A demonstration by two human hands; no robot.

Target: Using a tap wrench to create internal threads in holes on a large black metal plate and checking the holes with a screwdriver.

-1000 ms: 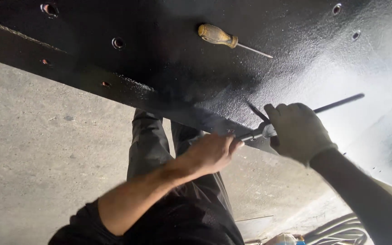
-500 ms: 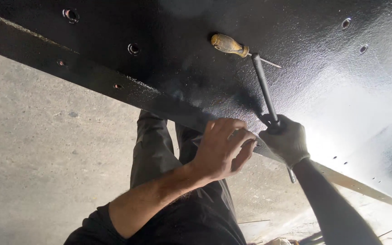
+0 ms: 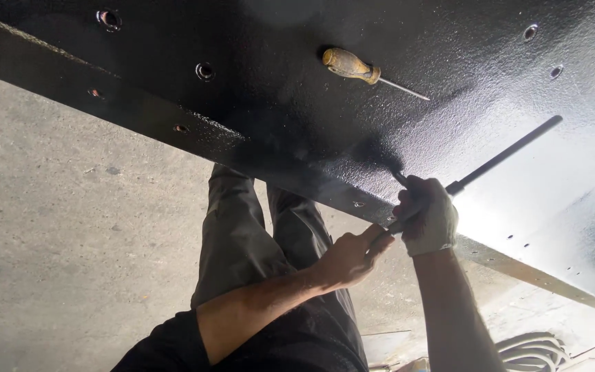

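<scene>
At panel (image 3: pixel 297 131) edge, gloved right hand (image 3: pixel 430 219) clamped on long black wrench (image 3: pixel 497 160), bare left hand (image 3: pixel 349 256) pinching its lower end, hands touching, screwdriver (image 3: pixel 352 67) lying above.

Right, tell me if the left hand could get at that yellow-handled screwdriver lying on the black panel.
Probably yes. The left hand is bare and sits at the panel's edge, pinching the tool's lower end. The screwdriver lies loose on the black panel with nothing between them. It would have to let go first, and the stretch looks long.

Glossy black painted metal panel (image 3: pixel 325 124), wooden-handled screwdriver (image 3: pixel 370 72), cloth glove (image 3: pixel 432 220), rough concrete floor (image 3: pixel 70 241).
</scene>
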